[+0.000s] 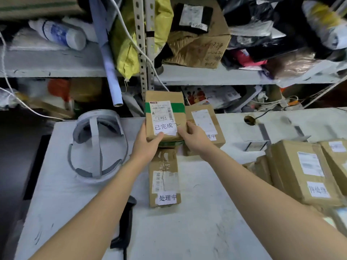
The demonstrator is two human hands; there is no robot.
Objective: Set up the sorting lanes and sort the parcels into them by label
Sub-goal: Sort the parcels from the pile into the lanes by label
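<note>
A brown parcel with green tape (165, 113) and a white label reading 已完成 is held at the far middle of the white table (197, 212). My left hand (147, 142) grips its near left corner, thumb on the label. My right hand (193, 136) grips its near right edge. It sits over another green-taped parcel below. Right of it lies a brown parcel (204, 126) labelled 处理中. A small parcel (164, 178) with a 处理中 label lies nearer me. Brown parcels (304, 171) marked 待处理 are stacked at the right.
A grey head strap device (97, 145) lies on the table's left. A black handheld scanner (124, 224) lies near the front edge. A small box (255, 145) sits right of centre. Cluttered metal shelves (206, 76) stand behind the table, and a cable hole (249, 120) is at the back right.
</note>
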